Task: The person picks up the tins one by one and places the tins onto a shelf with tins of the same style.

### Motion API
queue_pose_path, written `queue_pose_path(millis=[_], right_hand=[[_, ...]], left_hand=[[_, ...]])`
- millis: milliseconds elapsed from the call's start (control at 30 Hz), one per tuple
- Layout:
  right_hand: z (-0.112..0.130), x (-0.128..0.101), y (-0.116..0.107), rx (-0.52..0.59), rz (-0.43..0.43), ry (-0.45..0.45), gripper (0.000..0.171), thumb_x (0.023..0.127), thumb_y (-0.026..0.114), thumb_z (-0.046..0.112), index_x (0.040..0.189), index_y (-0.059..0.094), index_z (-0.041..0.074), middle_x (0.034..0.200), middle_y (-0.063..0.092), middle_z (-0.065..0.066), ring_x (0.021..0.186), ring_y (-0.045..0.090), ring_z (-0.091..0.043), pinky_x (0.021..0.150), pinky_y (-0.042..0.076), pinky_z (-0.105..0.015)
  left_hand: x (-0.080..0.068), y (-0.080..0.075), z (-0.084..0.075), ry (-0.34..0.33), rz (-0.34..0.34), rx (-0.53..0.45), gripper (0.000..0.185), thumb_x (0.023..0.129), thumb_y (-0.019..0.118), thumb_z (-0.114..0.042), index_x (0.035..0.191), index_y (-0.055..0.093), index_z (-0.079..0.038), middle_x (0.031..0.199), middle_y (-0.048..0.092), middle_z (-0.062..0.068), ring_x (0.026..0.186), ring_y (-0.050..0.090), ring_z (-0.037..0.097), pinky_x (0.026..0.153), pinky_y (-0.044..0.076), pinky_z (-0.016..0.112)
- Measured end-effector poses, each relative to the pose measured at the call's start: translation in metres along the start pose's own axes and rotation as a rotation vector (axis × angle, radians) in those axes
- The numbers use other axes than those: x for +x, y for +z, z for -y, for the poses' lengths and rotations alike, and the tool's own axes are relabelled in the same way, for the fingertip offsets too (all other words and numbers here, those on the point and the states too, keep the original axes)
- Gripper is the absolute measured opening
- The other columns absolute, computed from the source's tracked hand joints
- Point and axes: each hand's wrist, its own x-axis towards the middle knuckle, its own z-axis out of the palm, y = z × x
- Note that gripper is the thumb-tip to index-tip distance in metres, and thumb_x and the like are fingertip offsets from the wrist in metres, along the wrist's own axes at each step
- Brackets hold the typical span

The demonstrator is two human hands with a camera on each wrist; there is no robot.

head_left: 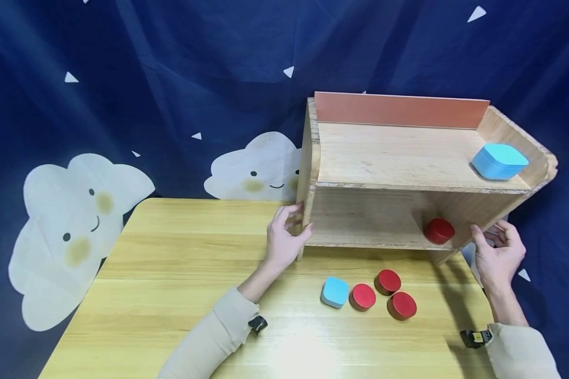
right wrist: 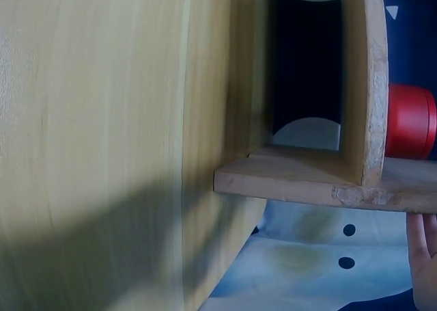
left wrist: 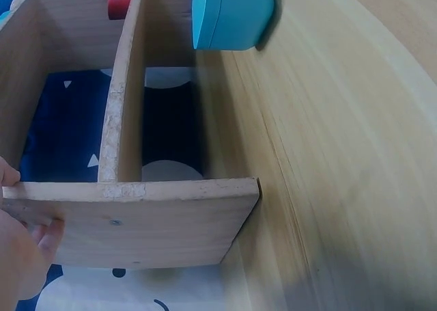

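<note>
A two-tier wooden shelf [head_left: 398,158] with a reddish-brown back strip stands on the table. My left hand [head_left: 286,237] grips its left side panel, thumb at the front edge and fingers on the outer face. At the right side panel, my right hand [head_left: 500,255] holds on with the thumb at the front edge and fingers outside. A light-blue rounded box [head_left: 499,161] sits at the right end of the upper board. Below it, a red round tin [head_left: 439,231] rests on the lower board near the right panel.
In front of the shelf on the wooden table [head_left: 170,273] lie a blue rounded-square box [head_left: 334,292] and three red round tins, the leftmost tin [head_left: 362,297] beside the box. A dark blue curtain [head_left: 194,63] with clouds hangs behind.
</note>
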Motion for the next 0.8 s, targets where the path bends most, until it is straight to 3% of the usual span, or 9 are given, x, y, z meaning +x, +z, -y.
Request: queue_pose_path(millis=[267, 800], right_hand=[[-0.0001, -0.0007, 0.0005, 0.003, 0.011, -0.011, 0.033, 0.087, 0.075, -0.007, 0.119, 0.075, 0.004, 0.085, 0.069, 0.026, 0.077, 0.065, 0.010, 0.077, 0.053, -0.007], [0.0022, -0.0012, -0.0008, -0.015, 0.016, -0.021, 0.033, 0.088, 0.075, -0.006, 0.119, 0.075, 0.003, 0.085, 0.069, 0.027, 0.077, 0.065, 0.011, 0.076, 0.053, -0.007]], left_hand=[[0.0004, -0.0012, -0.0004, 0.004, 0.001, -0.010, 0.045, 0.082, 0.079, 0.005, 0.125, 0.067, 0.004, 0.131, 0.068, 0.020, 0.116, 0.070, 0.037, 0.093, 0.065, 0.042], [0.0009, -0.0007, 0.0004, 0.000, 0.001, 0.010, 0.044, 0.081, 0.079, 0.004, 0.123, 0.067, 0.003, 0.132, 0.069, 0.019, 0.116, 0.071, 0.036, 0.092, 0.065, 0.039]])
